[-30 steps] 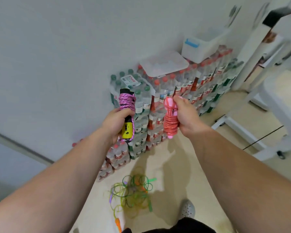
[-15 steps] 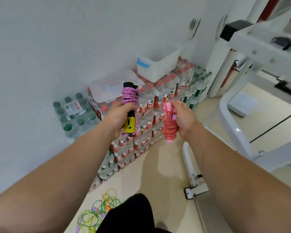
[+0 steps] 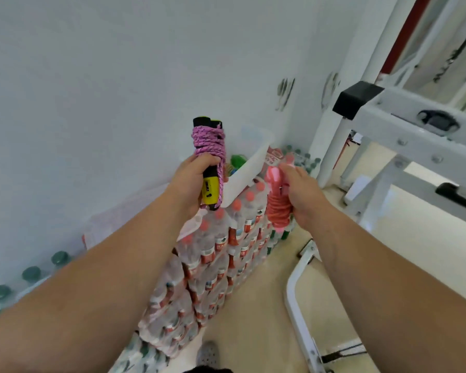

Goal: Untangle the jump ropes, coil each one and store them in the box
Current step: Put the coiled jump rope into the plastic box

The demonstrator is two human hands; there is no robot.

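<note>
Closer looms the box [image 3: 245,173] at twelve o'clock, left hand [image 3: 191,181] fisted round the purple rope coil [image 3: 209,145], right hand [image 3: 300,193] round the red rope coil [image 3: 279,211]; careless drops could spring wraps loose.

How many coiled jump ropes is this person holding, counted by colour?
Purple rope, in the left hand: 1
Red rope, in the right hand: 1
Total: 2

Qty: 1 purple rope [image 3: 207,142], 1 red rope [image 3: 279,211], 1 box [image 3: 242,176], bottles [image 3: 207,251] approx. dozens
</note>
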